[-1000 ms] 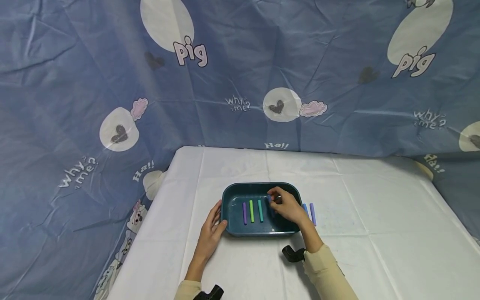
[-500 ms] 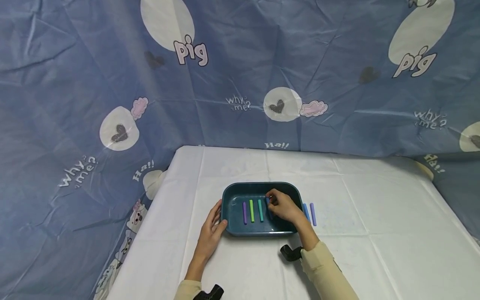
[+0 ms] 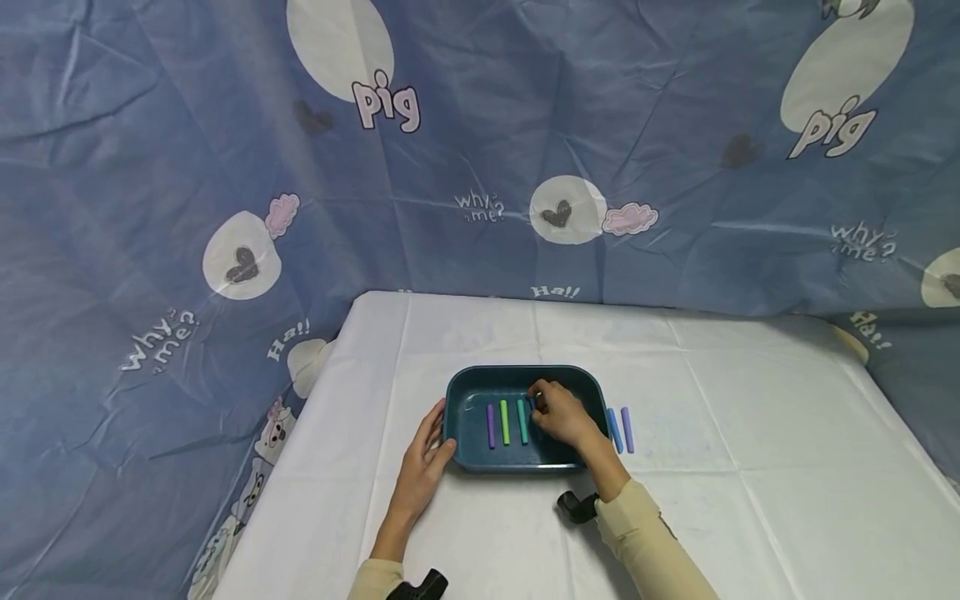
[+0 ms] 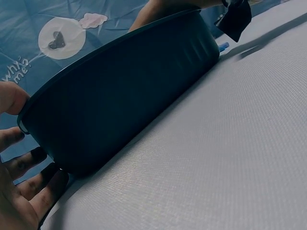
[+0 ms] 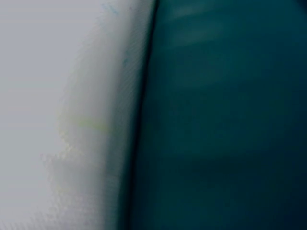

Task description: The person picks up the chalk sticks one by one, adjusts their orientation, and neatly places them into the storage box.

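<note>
In the head view a dark teal tray (image 3: pixel 480 468) stands on the white-covered table. Inside it a purple chalk stick (image 3: pixel 491 427), a green chalk stick (image 3: pixel 505 422) and a teal chalk stick (image 3: pixel 522 422) lie side by side. Just right of these, my right hand (image 3: pixel 562 414) pinches a blue chalk stick (image 3: pixel 532 403), partly hidden by the fingers. My left hand (image 3: pixel 422 468) rests against the tray's left end; the left wrist view has its fingers (image 4: pixel 36 184) spread along the outer wall. Only the tray's side and blurred cloth appear in the right wrist view.
Right of the tray lie a blue chalk stick (image 3: pixel 615 430) and a violet chalk stick (image 3: pixel 627 430) on the white cloth (image 3: pixel 750 517). A blue printed curtain (image 3: pixel 480 150) hangs behind the table. A black wrist camera (image 3: pixel 576 507) sticks out by the right sleeve.
My right hand has shifted slightly left inside the tray with the blue chalk stick, closer to the teal one. My left hand stays at the tray's end.
</note>
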The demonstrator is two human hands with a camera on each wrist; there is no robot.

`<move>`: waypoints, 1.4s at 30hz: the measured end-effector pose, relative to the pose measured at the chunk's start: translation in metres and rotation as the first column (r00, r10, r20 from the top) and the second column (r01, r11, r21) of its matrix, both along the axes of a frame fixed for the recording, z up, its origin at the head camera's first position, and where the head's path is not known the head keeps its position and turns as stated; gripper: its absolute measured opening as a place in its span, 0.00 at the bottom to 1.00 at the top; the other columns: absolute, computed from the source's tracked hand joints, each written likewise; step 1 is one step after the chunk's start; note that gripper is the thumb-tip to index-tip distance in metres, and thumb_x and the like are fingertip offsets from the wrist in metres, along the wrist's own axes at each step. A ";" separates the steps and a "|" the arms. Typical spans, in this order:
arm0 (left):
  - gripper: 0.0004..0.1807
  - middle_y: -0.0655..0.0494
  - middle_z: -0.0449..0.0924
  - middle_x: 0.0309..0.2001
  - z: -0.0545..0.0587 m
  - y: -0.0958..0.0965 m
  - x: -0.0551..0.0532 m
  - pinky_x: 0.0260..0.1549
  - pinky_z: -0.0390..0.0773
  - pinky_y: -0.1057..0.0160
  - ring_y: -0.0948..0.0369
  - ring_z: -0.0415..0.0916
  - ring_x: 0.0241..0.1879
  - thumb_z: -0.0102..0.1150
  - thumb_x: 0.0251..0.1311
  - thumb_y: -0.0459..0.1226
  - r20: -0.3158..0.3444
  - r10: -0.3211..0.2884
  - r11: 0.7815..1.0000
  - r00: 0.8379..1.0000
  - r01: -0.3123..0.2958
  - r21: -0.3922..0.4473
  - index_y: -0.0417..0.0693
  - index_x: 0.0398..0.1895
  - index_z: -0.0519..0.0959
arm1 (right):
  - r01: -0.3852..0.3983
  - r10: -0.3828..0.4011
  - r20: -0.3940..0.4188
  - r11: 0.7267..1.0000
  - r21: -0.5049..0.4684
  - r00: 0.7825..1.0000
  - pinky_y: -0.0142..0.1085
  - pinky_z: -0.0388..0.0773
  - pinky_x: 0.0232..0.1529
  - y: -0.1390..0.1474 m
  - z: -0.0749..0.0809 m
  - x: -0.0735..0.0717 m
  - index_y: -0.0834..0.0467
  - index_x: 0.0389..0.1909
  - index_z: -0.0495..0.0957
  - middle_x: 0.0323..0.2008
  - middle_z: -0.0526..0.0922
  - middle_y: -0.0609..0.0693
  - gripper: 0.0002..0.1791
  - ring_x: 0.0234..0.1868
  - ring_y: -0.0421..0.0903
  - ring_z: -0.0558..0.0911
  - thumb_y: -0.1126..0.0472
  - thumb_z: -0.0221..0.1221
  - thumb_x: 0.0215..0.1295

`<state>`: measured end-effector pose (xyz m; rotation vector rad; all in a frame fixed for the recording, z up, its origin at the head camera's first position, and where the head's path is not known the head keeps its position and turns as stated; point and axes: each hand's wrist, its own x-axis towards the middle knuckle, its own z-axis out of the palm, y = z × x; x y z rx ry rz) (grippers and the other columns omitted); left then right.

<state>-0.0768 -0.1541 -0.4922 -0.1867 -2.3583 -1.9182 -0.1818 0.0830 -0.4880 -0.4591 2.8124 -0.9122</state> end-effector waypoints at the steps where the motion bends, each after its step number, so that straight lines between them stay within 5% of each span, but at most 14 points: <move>1: 0.33 0.40 0.58 0.70 0.000 0.000 0.000 0.56 0.70 0.72 0.45 0.61 0.67 0.52 0.65 0.31 -0.001 0.000 1.000 1.000 0.000 0.001 0.42 0.72 0.55 | -0.001 0.001 -0.001 1.000 0.003 1.000 0.47 0.73 0.41 0.000 0.000 0.000 0.59 0.46 0.76 0.36 0.76 0.52 0.15 0.36 0.47 0.75 0.67 0.60 0.56; 21: 0.33 0.41 0.57 0.71 -0.003 0.000 0.000 0.55 0.71 0.73 0.45 0.61 0.68 0.52 0.65 0.31 -0.003 -0.006 1.000 1.000 0.006 0.003 0.42 0.72 0.55 | 0.029 -0.029 0.021 0.999 -0.032 0.999 0.49 0.75 0.45 0.003 0.004 0.001 0.59 0.46 0.76 0.41 0.79 0.55 0.14 0.43 0.50 0.80 0.64 0.59 0.59; 30: 0.33 0.40 0.57 0.71 -0.003 0.000 -0.001 0.55 0.71 0.73 0.45 0.60 0.68 0.52 0.65 0.30 -0.002 -0.006 1.000 1.000 0.006 0.004 0.41 0.72 0.55 | 0.045 -0.027 0.086 0.975 -0.217 0.996 0.33 0.79 0.25 0.015 0.010 0.000 0.61 0.51 0.73 0.38 0.81 0.55 0.15 0.28 0.43 0.82 0.65 0.57 0.63; 34: 0.33 0.45 0.58 0.71 -0.021 -0.003 -0.006 0.55 0.69 0.75 0.47 0.62 0.68 0.53 0.65 0.32 -0.024 0.007 1.000 1.000 -0.006 0.013 0.49 0.72 0.56 | 0.033 -0.008 0.088 0.958 -0.285 0.996 0.32 0.79 0.24 0.019 0.015 0.000 0.62 0.52 0.72 0.39 0.79 0.57 0.16 0.32 0.49 0.85 0.66 0.57 0.64; 37: 0.33 0.45 0.59 0.71 -0.025 -0.004 -0.008 0.57 0.71 0.69 0.47 0.62 0.68 0.53 0.65 0.32 -0.033 0.009 1.000 0.999 -0.009 0.024 0.49 0.72 0.57 | 0.025 0.004 0.091 0.948 -0.318 0.996 0.34 0.81 0.25 0.023 0.019 0.000 0.63 0.53 0.71 0.39 0.78 0.58 0.17 0.33 0.52 0.84 0.65 0.56 0.65; 42: 0.33 0.39 0.58 0.70 -0.005 -0.001 -0.003 0.59 0.70 0.51 0.44 0.61 0.67 0.53 0.64 0.30 -0.008 -0.004 1.000 1.000 0.004 0.003 0.41 0.72 0.55 | 0.024 0.012 0.098 0.935 -0.354 0.995 0.41 0.82 0.28 0.030 0.026 -0.001 0.65 0.55 0.69 0.40 0.77 0.60 0.18 0.35 0.57 0.83 0.65 0.56 0.66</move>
